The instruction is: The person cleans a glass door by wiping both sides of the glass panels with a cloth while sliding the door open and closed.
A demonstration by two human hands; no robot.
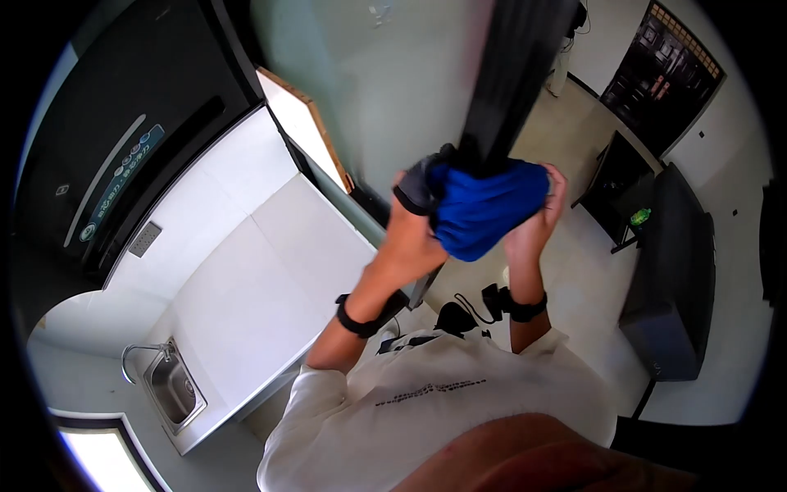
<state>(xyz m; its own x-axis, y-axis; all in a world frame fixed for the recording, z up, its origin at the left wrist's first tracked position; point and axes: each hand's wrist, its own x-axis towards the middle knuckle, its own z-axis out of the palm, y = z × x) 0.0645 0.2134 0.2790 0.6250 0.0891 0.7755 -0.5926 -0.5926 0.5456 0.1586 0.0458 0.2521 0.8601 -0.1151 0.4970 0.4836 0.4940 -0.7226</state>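
Cloth (490, 209), bright blue with a dark grey part at its left, is bunched up in front of the person, at the lower end of a black post (518, 78). The hands hold it from both sides. The right hand (548, 205) is partly closed, fingers curved around the cloth's right edge. The left hand (414, 242) is against its lower left side; its fingers are mostly hidden, so how far open it is cannot be told. To the left is a white table (275, 271), with a metal sink (174, 389) near its lower-left corner. The cloth is beyond the table's right edge.
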